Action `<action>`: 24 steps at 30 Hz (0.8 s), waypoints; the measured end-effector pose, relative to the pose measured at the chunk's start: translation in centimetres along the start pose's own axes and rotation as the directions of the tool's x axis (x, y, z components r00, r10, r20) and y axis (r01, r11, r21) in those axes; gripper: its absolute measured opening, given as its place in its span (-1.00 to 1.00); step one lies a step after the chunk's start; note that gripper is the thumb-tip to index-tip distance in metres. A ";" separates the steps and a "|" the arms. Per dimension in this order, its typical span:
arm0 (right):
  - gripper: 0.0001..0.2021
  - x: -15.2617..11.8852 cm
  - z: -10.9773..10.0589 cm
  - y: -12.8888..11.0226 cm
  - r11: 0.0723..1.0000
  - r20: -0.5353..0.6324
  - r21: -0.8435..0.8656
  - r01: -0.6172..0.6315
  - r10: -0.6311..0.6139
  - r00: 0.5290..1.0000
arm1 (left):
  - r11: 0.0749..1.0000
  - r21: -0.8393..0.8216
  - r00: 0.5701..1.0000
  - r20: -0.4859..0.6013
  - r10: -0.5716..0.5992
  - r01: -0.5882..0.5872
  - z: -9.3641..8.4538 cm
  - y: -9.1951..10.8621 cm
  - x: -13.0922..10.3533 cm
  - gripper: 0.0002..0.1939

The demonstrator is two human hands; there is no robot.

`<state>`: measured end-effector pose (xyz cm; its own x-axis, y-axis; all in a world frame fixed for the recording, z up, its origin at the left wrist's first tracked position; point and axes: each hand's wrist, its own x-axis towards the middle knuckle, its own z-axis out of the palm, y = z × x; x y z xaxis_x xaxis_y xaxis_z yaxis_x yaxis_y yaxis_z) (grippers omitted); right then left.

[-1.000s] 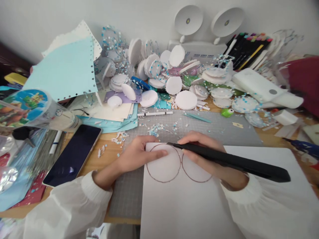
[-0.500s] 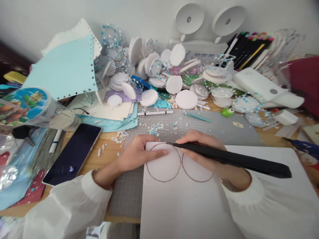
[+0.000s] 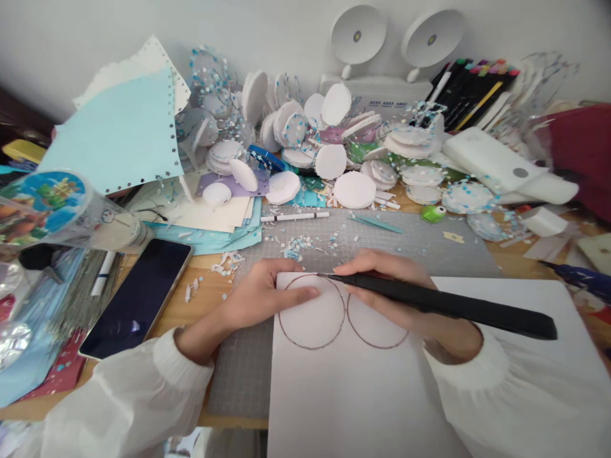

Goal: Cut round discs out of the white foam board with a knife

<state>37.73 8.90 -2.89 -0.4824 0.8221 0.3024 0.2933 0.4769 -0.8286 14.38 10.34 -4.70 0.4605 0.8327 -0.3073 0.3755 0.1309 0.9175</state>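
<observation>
Presently, the black tool (image 3: 477, 308) is tilting its rear end slightly farther up the view than a second ago, while its thin tip is staying at the top edge of the left circle (image 3: 310, 324), drawn on a white sheet (image 3: 334, 394). The left grip (image 3: 260, 296) is keeping its place, clamping the sheet's upper left corner, with the thumb lying across the circle. The right grip (image 3: 403, 267) is closing around the front part of the tool, whose handle is passing back over the wrist; this hand is hiding part of the right circle (image 3: 377, 331). Both forearms are reaching inward from white sleeves (image 3: 124, 394). The sheet is covering part of a grey cutting mat (image 3: 243, 375) and extending past the front edge of the wooden counter (image 3: 174, 312). Beyond, paper scraps (image 3: 298, 245), a white pen (image 3: 296, 217) and teal tweezers (image 3: 377, 222) are lying before crowded white discs (image 3: 354, 189). At left, a phone (image 3: 138, 296) is resting near a printed cup (image 3: 119, 229).
</observation>
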 end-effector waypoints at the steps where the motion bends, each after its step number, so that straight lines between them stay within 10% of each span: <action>1: -0.80 0.0 0.0 0.0 1.000 0.001 0.002 0.001 -0.001 1.000 | 1.000 -0.006 1.000 0.002 -0.001 0.001 0.0 0.0 0.0 -0.67; 24: -0.85 -0.2 -0.2 -0.1 0.998 0.054 -0.054 -0.017 0.020 0.998 | 1.000 -0.003 1.000 0.009 -0.004 0.004 -0.1 0.3 0.0 -0.65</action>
<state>37.99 8.79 -2.76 -0.5206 0.8133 0.2599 0.3457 0.4792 -0.8068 14.37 10.45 -4.42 0.4668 0.8271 -0.3130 0.3751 0.1353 0.9170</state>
